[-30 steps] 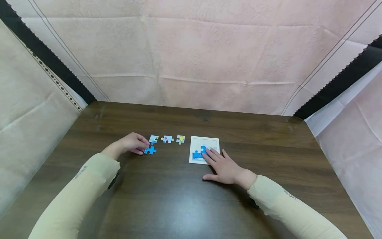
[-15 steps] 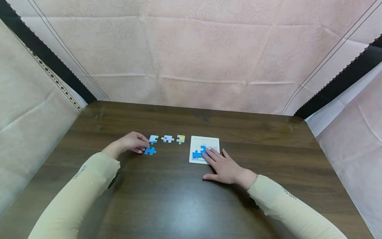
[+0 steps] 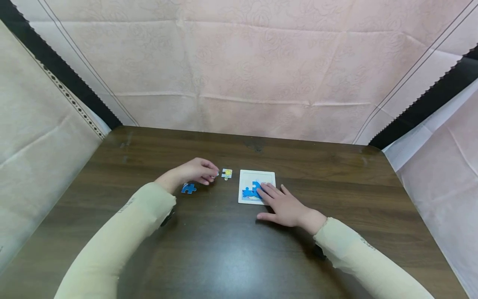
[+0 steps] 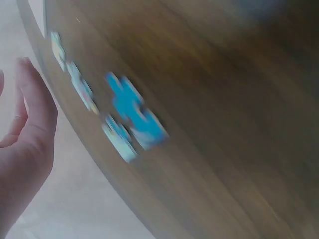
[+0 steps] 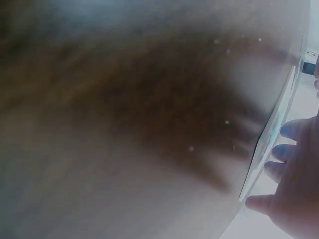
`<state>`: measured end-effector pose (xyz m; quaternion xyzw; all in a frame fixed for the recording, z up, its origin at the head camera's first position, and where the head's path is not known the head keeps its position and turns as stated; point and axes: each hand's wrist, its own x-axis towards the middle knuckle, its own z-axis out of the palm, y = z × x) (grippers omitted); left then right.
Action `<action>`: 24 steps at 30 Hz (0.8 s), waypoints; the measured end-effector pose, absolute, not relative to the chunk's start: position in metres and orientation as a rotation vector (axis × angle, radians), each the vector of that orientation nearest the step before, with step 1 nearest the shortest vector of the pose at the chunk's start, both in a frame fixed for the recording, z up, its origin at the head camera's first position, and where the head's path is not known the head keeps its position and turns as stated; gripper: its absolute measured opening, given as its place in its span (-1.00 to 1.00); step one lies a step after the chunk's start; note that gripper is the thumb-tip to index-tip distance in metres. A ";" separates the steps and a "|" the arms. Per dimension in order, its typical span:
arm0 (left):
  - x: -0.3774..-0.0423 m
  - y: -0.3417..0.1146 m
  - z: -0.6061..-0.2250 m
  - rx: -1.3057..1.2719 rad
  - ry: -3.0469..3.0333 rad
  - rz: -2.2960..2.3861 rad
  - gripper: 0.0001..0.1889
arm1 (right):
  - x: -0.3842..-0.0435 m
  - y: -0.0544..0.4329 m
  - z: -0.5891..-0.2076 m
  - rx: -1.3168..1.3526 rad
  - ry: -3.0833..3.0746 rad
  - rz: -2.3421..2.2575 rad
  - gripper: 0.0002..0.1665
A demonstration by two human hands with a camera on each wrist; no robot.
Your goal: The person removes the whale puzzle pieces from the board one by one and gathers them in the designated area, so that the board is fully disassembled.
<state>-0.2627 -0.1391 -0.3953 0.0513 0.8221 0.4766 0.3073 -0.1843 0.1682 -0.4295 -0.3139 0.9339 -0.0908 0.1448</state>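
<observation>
My left hand (image 3: pixel 201 171) hovers with loosely bent fingers over the upper row of loose jigsaw pieces. It hides most of that row in the head view. In the left wrist view, a light piece with a pink spot (image 4: pixel 81 87) and a pale blue-and-white piece (image 4: pixel 118 139) lie on the table. A blue piece (image 3: pixel 189 188) lies beneath the left wrist, and a yellow-patterned piece (image 3: pixel 227 173) is just beyond the fingertips. My right hand (image 3: pixel 285 207) rests with spread fingers on the lower right of a white-framed puzzle board (image 3: pixel 244 176), partly covering the blue pieces in it.
The dark wooden table (image 3: pixel 224 257) reaches back to a pale patterned cloth (image 3: pixel 261 74). More cloth hangs at both sides, with black strips at the corners.
My left hand has moved right, away from the leftmost pieces to over the middle of the upper row. The right hand stays on the board, nearly still.
</observation>
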 end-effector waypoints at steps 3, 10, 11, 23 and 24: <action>-0.263 -0.122 -0.394 0.158 2.165 1.253 -0.62 | -0.183 0.172 -0.428 -0.896 2.697 -0.271 -0.04; -0.269 -0.094 -0.399 0.185 2.123 1.273 -0.65 | -0.177 0.180 -0.427 -0.894 2.704 -0.269 -0.02; -0.270 -0.090 -0.400 0.186 2.117 1.277 -0.65 | -0.176 0.182 -0.427 -0.894 2.706 -0.264 -0.02; -0.268 -0.056 -0.410 0.122 2.048 1.365 -0.61 | -0.167 0.186 -0.426 -0.878 2.670 -0.205 -0.04; -0.267 -0.055 -0.411 0.130 2.040 1.363 -0.60 | -0.166 0.186 -0.425 -0.875 2.669 -0.200 -0.04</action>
